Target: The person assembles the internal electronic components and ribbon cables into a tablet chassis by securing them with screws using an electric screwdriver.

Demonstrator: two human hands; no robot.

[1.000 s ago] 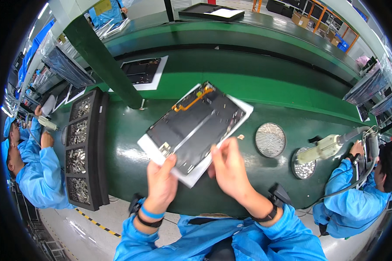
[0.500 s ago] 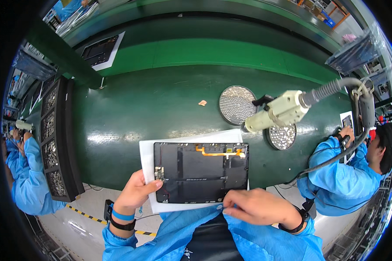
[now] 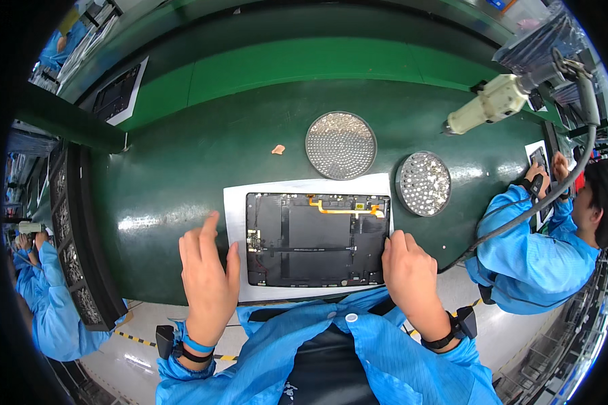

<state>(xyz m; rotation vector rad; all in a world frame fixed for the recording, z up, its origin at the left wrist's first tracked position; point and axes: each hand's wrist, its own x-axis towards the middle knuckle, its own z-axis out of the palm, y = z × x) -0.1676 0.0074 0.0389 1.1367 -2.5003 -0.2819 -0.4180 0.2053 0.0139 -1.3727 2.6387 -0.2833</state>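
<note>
Opened tablet chassis (image 3: 317, 239) now flat and square on white sheet (image 3: 235, 202), long edge toward the body, at near edge of green surface (image 3: 182, 169). A second ago held tilted up in both hands; half a second ago already down, hands at its lower edge. Since then both hands off the lower edge and out to the sides.

Left hand (image 3: 208, 277) open, fingers spread, palm down on surface just left of the sheet, thumb side touching or nearly touching sheet edge; gripping nothing. Right hand (image 3: 409, 273) loosely open, resting at right end of chassis, fingertips at or over its edge; no clear grip seen. Judged: placing done, piece released and lying ready, orange flex cable (image 3: 341, 208) uppermost along far edge.

Surface: two round perforated metal trays, larger one (image 3: 341, 145) beyond the sheet, smaller one (image 3: 423, 183) to its right, both apart from chassis. Small pale scrap (image 3: 277, 149) left of larger tray. Cream-coloured powered driver (image 3: 490, 104) hanging on a hose above right side. Black rack of part trays (image 3: 71, 243) along left edge.

Room: assembly line, co-workers in blue smocks at right (image 3: 534, 250) and at left (image 3: 44, 297); second chassis on sheet (image 3: 118, 94) farther up the belt.
</note>
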